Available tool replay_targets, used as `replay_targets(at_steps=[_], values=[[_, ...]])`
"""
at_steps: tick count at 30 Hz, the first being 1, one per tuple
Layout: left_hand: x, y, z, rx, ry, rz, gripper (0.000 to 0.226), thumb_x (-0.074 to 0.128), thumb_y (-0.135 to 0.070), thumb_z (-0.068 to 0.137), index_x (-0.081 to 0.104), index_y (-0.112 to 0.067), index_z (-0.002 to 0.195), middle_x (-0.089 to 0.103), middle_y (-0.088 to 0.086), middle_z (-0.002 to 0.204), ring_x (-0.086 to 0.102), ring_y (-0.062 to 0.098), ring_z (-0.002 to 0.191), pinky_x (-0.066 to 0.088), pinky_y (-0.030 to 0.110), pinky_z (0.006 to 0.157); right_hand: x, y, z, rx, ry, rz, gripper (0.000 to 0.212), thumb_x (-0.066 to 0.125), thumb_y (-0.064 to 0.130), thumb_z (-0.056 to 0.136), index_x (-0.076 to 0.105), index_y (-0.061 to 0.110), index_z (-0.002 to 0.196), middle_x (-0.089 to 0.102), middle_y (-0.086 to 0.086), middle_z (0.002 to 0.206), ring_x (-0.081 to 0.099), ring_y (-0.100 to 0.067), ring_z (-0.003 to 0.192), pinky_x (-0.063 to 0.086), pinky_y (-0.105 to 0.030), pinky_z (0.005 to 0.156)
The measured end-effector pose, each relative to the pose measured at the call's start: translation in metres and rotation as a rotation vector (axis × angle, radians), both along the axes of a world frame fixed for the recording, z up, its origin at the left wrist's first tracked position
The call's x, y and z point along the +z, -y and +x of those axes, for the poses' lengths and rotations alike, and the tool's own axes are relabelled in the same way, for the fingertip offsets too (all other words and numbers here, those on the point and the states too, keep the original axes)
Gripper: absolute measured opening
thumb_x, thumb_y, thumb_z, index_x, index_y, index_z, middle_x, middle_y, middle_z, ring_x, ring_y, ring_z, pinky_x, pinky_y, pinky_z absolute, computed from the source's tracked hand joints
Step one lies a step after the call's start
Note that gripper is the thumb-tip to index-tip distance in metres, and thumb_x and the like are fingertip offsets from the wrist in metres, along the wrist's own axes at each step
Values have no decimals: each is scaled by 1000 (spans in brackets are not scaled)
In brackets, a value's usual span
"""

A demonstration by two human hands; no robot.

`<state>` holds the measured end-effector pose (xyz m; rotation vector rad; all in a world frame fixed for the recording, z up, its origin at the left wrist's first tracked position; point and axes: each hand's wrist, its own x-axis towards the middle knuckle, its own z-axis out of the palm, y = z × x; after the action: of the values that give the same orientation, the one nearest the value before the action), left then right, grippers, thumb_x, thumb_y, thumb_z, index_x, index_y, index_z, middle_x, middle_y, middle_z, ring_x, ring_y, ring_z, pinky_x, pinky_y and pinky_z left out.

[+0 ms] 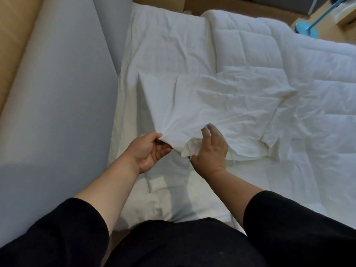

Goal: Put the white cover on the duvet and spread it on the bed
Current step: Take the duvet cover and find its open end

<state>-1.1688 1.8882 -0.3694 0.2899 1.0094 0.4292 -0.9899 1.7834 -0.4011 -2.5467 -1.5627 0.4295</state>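
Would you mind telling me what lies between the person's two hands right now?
In the head view, a bunched edge of the white cover spans the gap: the left hand pinches it, and the right hand holds it.

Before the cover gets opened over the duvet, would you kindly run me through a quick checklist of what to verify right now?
1. Left hand pinches the edge of the white cover: ok.
2. Right hand has a firm hold on the cover: cannot tell; its fingers lie on and partly under the cloth.
3. Cover's opening found and facing the person: cannot tell.
4. Duvet lies flat on the bed: ok, quilted side showing, far corner rolled.
5. Cover spread out: not ok, still folded and creased.
6. Blue stand clear of the duvet: ok, beyond the edge.
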Motion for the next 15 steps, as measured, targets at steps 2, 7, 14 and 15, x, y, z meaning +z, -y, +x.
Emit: replay_targets(at_steps=[2,7,14,15], values=[[12,-3,3,-24,10,14,21,42,-8,103,61,0,103,74,10,77,70,16,58,58,24,51,12,-2,9,-109,-16,70,98,68,17,71,18,23,154,15,-6,163,16,-27,149,13,-51,122],[32,-6,10,-78,47,27,22,43,-8,102,61,2,111,74,14,82,72,19,61,58,23,50,18,-5,53,-205,-28,-59,86,62,32,87,11,29,157,17,4,161,11,-18,151,-4,-53,121],[54,-5,21,-199,-144,230,16,47,-10,102,62,-2,100,71,18,93,74,22,70,62,30,62,35,2,71,-207,-180,-111,31,39,-4,85,42,21,102,58,-3,81,57,-29,81,42,-34,62],[54,-6,23,-242,-282,351,12,51,-15,101,58,-7,97,68,16,100,73,23,76,63,35,71,42,3,74,-210,-180,-71,32,39,-5,83,42,22,100,56,-3,77,56,-28,75,38,-33,56]])
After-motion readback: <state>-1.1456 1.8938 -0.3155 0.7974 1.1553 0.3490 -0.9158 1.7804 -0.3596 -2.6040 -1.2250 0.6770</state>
